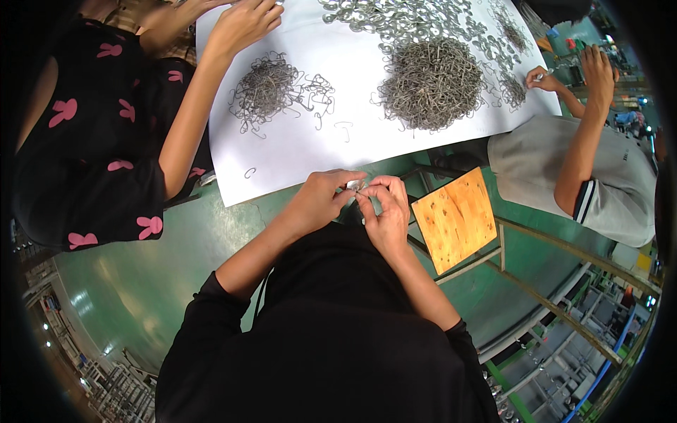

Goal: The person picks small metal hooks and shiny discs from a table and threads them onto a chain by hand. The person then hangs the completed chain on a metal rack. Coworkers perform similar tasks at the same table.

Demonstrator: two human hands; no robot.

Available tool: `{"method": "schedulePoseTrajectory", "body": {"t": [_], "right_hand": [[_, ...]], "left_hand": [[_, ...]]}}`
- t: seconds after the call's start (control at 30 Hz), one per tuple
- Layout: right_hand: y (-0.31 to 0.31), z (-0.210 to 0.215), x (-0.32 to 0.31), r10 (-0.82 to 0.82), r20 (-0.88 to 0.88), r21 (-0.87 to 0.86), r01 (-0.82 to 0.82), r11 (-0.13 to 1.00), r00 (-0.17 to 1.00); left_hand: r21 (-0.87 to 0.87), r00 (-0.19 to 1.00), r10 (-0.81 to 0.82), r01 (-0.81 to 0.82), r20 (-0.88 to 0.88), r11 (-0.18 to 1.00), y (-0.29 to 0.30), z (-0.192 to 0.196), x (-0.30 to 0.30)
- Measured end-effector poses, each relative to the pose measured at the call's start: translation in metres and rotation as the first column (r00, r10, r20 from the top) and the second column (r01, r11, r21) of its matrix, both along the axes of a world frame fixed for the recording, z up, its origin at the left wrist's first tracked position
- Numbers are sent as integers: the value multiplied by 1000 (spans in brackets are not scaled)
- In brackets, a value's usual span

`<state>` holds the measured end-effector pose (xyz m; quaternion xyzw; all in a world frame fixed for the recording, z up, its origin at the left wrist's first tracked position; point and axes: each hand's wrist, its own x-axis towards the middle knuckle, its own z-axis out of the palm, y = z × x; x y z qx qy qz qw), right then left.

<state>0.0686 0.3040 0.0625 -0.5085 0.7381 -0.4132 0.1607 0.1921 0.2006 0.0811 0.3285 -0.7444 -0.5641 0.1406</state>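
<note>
Head view: left hand (317, 201) curled, thumb and fingers closed on small shiny metal piece (353, 185). Right hand (387, 215) nearly closed, fingertips meeting at same piece — exact hold too small to tell. Piece sits between hands, just short of white tabletop (282, 166). Best handling, likely: firm left grip, small right-fingertip moves. Beyond — loose wire hooks (264, 88), denser hook pile (434, 83), flat metal pieces (402, 17).

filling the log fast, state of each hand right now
Left hand: closed, holding a small shiny metal piece.
Right hand: closed, pinching at that piece; finer details too small to tell.
</note>
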Motion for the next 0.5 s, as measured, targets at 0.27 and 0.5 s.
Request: {"method": "schedulePoseTrajectory", "body": {"t": [0.27,0.5], "right_hand": [[-8,18,-17,189,-9,274,-179,945,982],[-124,-55,-27,135,67,350,-150,925,989]], "left_hand": [[-50,984,146,-141,107,989,21,-11,12],[-21,965,261,-261,20,965,37,-26,24]]}}
